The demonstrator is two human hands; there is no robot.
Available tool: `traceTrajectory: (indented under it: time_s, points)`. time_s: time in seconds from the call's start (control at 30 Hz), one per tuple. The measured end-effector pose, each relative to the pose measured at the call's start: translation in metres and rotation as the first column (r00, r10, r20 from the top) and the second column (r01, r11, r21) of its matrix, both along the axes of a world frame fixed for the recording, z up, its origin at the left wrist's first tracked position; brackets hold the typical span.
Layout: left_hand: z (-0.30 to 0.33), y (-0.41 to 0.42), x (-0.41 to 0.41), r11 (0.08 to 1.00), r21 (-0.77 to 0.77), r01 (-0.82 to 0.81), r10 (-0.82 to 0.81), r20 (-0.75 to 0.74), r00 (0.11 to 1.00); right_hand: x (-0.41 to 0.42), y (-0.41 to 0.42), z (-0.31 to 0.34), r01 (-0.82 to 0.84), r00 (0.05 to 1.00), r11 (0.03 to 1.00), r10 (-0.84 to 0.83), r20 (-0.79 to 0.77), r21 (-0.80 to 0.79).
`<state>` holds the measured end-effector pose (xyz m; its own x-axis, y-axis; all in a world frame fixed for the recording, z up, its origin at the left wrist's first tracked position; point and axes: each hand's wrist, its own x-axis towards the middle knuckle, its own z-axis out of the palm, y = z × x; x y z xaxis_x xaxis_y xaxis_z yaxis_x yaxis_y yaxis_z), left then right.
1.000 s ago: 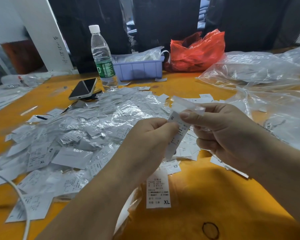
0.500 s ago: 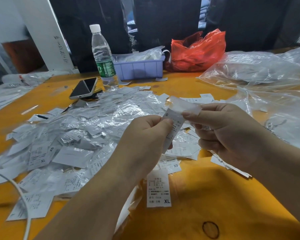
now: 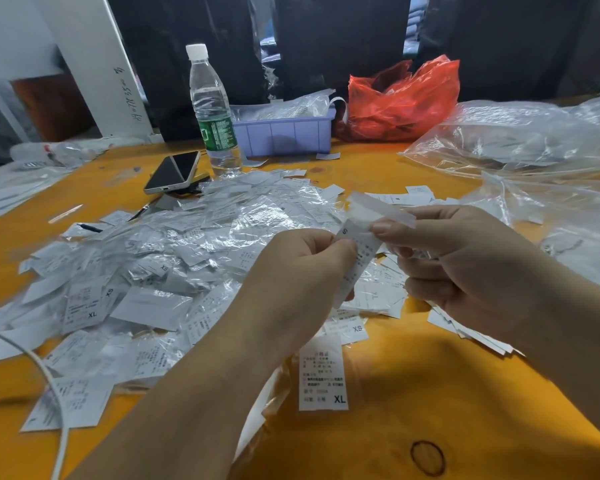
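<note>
Above the table (image 3: pixel 413 393), both hands pinch one S label (image 3: pixel 355 258).

Bright light falls from above. It makes white shiny spots on the clear plastic pile (image 3: pixel 257 220). The left hand (image 3: pixel 302 271) and right hand (image 3: pixel 465 265) throw soft dark shadows on the orange table (image 3: pixel 465 427). The label (image 3: pixel 359 261) between them looks a bit blurry. The back is very dark. Straight lines bend near the edges.
</note>
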<state>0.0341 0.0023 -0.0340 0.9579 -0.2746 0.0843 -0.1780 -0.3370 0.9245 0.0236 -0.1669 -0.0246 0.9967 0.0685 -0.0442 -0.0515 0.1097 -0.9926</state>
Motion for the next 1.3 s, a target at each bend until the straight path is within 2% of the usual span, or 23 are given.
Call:
traceTrajectory:
  time_s: [0.2, 0.53, 0.83, 1.07, 1.3]
  points:
    - [0.0005, -0.0018, -0.0021, 0.999, 0.052, 0.012, -0.016, 0.08, 0.997, -0.0008, 0.0006, -0.0017, -0.016, 1.0, 1.0, 0.016, -0.014, -0.02]
    - [-0.0027, 0.0022, 0.0006, 0.997, -0.006, -0.071, 0.071, 0.134, 0.988, 0.0, -0.0005, 0.0012, 0.022, 0.999, 0.992, -0.027, -0.036, -0.121]
    - [-0.0004, -0.0005, -0.0005, 0.997, 0.066, -0.042, 0.034, 0.113, 0.993, -0.0014, -0.0009, 0.0046, -0.013, 0.998, 0.996, 0.008, -0.064, -0.087]
    - [0.0008, 0.0004, -0.0004, 0.999, -0.052, -0.016, 0.018, 0.05, 0.999, -0.001, -0.0018, 0.0044, -0.069, 0.993, 0.997, 0.065, -0.097, -0.036]
    - [0.0009, 0.0032, 0.0034, 0.996, -0.075, 0.054, -0.054, -0.002, 0.999, -0.002, -0.0025, 0.0044, -0.181, 0.98, 0.983, 0.177, -0.095, -0.035]
